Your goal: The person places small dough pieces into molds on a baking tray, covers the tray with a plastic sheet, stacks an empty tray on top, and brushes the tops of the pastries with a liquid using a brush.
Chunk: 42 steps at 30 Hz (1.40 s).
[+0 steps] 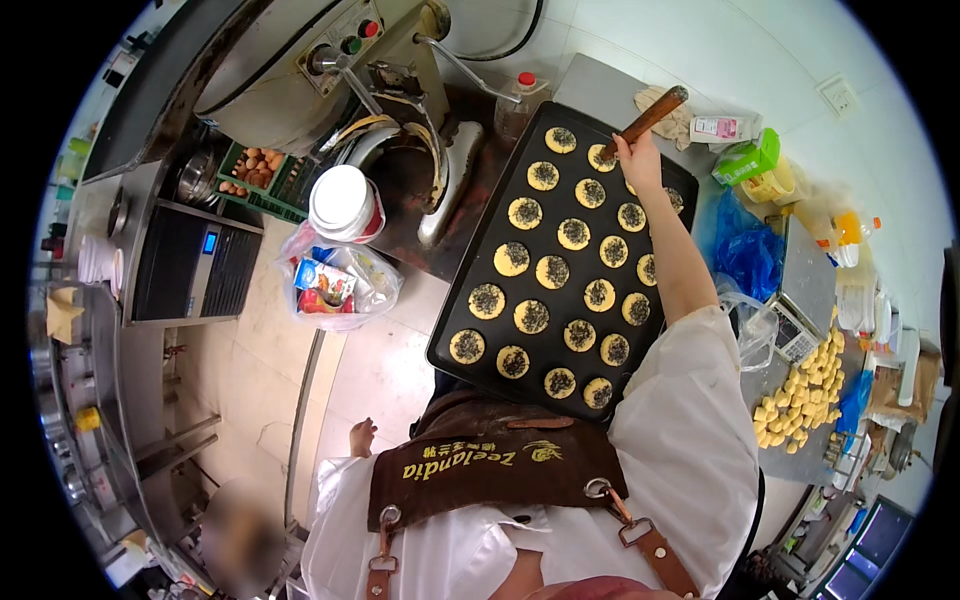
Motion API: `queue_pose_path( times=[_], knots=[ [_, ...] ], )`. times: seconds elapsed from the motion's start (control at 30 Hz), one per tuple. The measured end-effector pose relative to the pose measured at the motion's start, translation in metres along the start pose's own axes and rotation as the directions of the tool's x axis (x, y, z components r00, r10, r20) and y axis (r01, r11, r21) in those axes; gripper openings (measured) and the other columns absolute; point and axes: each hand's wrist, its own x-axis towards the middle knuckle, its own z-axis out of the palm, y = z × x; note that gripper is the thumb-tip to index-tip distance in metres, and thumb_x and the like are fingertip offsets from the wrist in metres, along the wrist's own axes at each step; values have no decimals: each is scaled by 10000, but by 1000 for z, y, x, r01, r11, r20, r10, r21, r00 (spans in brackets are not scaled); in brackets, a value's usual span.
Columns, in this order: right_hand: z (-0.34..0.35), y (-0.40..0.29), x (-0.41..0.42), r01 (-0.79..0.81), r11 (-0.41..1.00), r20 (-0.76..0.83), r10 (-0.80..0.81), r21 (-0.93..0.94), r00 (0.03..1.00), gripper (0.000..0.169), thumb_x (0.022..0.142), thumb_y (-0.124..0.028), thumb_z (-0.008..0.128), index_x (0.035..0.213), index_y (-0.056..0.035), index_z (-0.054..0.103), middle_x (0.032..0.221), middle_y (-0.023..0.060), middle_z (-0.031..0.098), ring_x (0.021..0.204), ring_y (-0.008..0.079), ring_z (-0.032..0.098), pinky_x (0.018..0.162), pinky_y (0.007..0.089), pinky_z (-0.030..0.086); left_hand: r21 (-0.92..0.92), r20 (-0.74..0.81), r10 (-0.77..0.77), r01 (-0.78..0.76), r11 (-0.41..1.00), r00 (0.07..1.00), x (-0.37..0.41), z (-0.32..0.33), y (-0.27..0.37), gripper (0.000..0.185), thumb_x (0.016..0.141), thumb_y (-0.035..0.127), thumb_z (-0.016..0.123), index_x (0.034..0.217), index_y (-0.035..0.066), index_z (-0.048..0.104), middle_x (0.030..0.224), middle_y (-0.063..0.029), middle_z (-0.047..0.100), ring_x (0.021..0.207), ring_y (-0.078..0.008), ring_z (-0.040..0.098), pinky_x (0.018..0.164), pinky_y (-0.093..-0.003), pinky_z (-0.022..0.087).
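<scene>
My right hand [639, 159] grips a wooden stick [651, 118], like a short rolling pin, near its lower end. That end meets a seed-topped dough round [601, 157] near the far end of a black baking tray [491, 315]. Rows of flat yellow dough rounds with dark seeds on top lie on the tray, and my forearm hides part of the right-hand rows. Down at my left side, away from the tray, my left hand [363, 436] holds nothing that shows, its fingers apart. A brown apron [495, 457] is at the tray's near edge.
A dough mixer [300, 90], a lidded white bucket [341, 202] and a plastic bag of packets [337, 292] are left of the tray. At right stand a digital scale [795, 337], a blue bag [746, 244] and many small dough pieces [802, 397]. Eggs [257, 166] fill a green crate.
</scene>
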Motion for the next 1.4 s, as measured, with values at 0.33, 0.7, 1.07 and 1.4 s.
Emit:
queue_pose_path(
  times=[0.33,0.7,1.07,1.4],
  knots=[
    [19,-66,11,1,946,38,-14,324,999,348,922,-220,677,1037,58,503,808,201,705,737,325,717,662,401,552,-43,37,-31,33,999,999,16,-5,-16,427,915,328,644,1140,-35,646,954,-91,711,804,-169,654,624,-292,460],
    [57,-64,13,6,998,64,-11,66,998,380,920,-292,665,1021,35,501,832,252,672,815,431,657,700,477,520,10,3,-14,14,1000,1000,5,-27,-23,402,920,307,647,1137,-31,647,964,-79,701,806,-162,648,647,-299,466],
    [45,-102,-61,58,956,130,-99,289,987,351,928,-209,662,1124,12,472,788,166,675,695,315,676,613,382,510,-21,60,-8,9,1000,998,29,-22,-22,400,909,282,652,1101,-68,648,899,-102,700,801,-171,659,648,-308,480],
    [36,-120,-63,56,977,186,-95,208,978,324,933,-240,660,1036,15,489,793,198,677,740,361,678,650,414,527,10,48,30,-30,999,998,38,-21,-17,409,928,337,634,1080,-42,653,891,-99,714,742,-159,626,630,-304,471]
  ],
)
